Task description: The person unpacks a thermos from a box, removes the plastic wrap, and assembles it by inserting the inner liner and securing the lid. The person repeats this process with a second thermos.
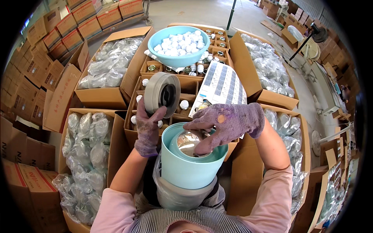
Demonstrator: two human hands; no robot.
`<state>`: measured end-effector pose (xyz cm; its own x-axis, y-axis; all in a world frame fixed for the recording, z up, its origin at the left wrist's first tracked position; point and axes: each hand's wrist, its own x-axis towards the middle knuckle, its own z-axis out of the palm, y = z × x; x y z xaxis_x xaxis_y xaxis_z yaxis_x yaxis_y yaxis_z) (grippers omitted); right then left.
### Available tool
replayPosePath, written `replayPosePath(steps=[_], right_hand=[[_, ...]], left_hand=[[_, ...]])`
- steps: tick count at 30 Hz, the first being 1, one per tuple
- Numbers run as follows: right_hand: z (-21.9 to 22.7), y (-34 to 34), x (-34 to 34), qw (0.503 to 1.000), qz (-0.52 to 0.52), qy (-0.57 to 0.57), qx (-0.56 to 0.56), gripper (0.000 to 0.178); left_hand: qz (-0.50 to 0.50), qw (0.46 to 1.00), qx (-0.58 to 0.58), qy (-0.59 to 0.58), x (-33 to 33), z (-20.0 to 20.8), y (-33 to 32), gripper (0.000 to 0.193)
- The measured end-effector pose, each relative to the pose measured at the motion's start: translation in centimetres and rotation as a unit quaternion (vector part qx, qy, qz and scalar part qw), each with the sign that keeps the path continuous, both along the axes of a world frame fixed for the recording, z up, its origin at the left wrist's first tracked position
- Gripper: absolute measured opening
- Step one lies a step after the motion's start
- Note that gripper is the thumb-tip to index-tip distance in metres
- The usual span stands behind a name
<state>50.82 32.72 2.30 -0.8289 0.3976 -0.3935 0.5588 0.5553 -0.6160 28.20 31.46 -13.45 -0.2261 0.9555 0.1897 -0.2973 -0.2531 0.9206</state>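
Nearest, a teal bucket (190, 171) sits on a grey tub (184, 199), holding a clear round vessel (184, 144); the right hand (225, 122) bends its fingers over the vessel's rim, though I cannot tell whether they grip. The left hand (149, 124) clasps a grey ridged lid (151, 95) beside it, off any container, so the work looks unfinished. Beyond, some bottles (184, 104) wear white caps, and a blue basin (176, 61) holds many loose ones.
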Motion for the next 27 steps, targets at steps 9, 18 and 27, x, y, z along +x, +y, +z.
replayPosePath(steps=[9, 18, 27], right_hand=[[0.3, -0.6, -0.3, 0.981, 0.059, 0.160, 0.095, 0.063], [-0.5, -2.6, -1.6, 0.985, -0.018, 0.109, 0.136, 0.052], [-1.1, -3.9, -3.1, 0.982, -0.087, 0.034, 0.165, 0.043]], left_hand=[[-0.104, 0.993, -0.015, -0.059, 4.3, -3.6, -3.4, 0.060], [-0.062, 0.994, -0.012, -0.085, 5.0, -2.6, -4.2, 0.062], [-0.013, 0.995, -0.003, -0.101, 5.2, -2.4, -4.1, 0.065]])
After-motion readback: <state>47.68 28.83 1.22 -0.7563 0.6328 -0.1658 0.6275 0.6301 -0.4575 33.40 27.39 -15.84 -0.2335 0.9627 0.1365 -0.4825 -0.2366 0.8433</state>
